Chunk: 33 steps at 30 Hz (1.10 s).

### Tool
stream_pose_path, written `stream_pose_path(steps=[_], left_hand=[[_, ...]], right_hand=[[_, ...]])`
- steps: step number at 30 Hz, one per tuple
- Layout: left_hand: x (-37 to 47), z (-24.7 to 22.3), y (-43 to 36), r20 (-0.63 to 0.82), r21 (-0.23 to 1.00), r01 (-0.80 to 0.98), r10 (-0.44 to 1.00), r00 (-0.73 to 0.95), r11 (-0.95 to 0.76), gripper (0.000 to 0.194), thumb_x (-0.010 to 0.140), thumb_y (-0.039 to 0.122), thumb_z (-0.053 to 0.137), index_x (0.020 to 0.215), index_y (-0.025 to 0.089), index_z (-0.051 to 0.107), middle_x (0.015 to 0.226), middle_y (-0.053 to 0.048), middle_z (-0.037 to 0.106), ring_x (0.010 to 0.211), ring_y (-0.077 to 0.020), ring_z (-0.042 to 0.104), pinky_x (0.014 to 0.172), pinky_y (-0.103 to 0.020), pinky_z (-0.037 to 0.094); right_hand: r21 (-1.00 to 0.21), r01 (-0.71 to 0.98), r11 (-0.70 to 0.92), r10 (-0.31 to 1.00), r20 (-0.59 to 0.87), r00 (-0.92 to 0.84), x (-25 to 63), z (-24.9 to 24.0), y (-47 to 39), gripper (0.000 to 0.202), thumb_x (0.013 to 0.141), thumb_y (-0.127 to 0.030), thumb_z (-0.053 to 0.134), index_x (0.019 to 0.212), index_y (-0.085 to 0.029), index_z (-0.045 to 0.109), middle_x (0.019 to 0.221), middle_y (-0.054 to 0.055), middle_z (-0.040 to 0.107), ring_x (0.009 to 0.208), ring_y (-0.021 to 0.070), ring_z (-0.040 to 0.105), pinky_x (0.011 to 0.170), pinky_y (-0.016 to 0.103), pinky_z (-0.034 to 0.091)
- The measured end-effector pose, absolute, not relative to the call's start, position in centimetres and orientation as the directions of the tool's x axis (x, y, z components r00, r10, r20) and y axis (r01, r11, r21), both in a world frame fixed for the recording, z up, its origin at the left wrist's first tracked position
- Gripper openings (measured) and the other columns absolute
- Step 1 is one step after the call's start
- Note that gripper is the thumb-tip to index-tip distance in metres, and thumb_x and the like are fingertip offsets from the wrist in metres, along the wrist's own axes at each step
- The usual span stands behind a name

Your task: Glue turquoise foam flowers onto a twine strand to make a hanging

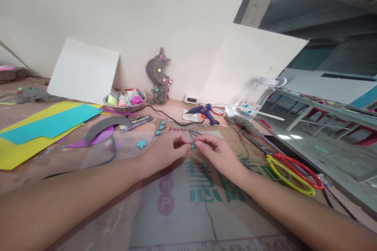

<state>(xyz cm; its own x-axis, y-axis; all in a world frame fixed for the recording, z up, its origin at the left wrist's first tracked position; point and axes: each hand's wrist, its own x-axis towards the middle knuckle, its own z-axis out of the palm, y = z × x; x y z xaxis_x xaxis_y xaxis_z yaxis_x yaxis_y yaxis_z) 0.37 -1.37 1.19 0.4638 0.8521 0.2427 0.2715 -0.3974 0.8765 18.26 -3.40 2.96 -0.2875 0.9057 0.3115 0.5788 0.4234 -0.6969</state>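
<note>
Both hands meet over the middle of the work surface. My left hand (171,149) pinches the left side of a small teal piece with grey edging (192,146); its exact shape is too small to make out. The fingertips of my right hand (216,151) close on its right side. Below the hands a thin grey cord (209,215) runs down over the clear plastic sheet (118,211). Left of my left hand lies a turquoise felt flower (141,143). Several teal heart-like pieces (160,127) sit just beyond it. Small pliers (194,132) lie partly hidden behind the fingertips.
A blue glue gun (206,113) stands behind the hands. To the right lie a grey yarn skein (243,124), red-and-yellow scissors (294,172) and a phone (290,153). Turquoise felt (55,123), a bowl of coloured packets (125,100) and a grey moon ornament (159,70) are further left.
</note>
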Motion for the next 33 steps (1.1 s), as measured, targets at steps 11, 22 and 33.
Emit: stream_pose_path(steps=[11,22,33], left_hand=[[0.19,1.4,-1.42,0.276,0.816,0.331,0.822,0.497,-0.474,0.013,0.075,0.023,0.048,0.069,0.017,0.059,0.063,0.003,0.058,0.058,-0.0092,0.051,0.053,-0.019,0.037],[0.24,0.86,-0.92,0.235,0.901,0.239,0.871,0.432,-0.362,0.014,0.077,0.028,0.049,0.072,0.017,0.056,0.071,0.001,0.063,0.065,-0.0117,0.056,0.058,-0.021,0.041],[0.35,1.51,-1.09,0.266,0.858,0.288,0.849,0.458,-0.424,0.021,0.079,0.032,0.047,0.082,0.018,0.063,0.076,0.001,0.062,0.068,-0.0115,0.053,0.061,-0.021,0.039]], right_hand=[[-0.749,0.552,0.368,0.925,0.234,-0.3,18.11,2.63,-3.51,0.018,0.084,-0.03,0.047,0.074,-0.018,0.055,0.067,-0.002,0.052,0.061,0.011,0.047,0.058,0.022,0.037],[-0.832,0.461,0.308,0.944,0.208,-0.256,18.12,2.31,-3.16,0.018,0.08,-0.035,0.053,0.081,-0.017,0.056,0.072,0.0,0.056,0.066,0.0132,0.051,0.063,0.025,0.041],[-0.817,0.488,0.307,0.945,0.202,-0.256,18.19,2.34,-3.4,0.018,0.08,-0.033,0.052,0.071,-0.017,0.052,0.065,-0.003,0.048,0.059,0.01,0.043,0.055,0.022,0.036]])
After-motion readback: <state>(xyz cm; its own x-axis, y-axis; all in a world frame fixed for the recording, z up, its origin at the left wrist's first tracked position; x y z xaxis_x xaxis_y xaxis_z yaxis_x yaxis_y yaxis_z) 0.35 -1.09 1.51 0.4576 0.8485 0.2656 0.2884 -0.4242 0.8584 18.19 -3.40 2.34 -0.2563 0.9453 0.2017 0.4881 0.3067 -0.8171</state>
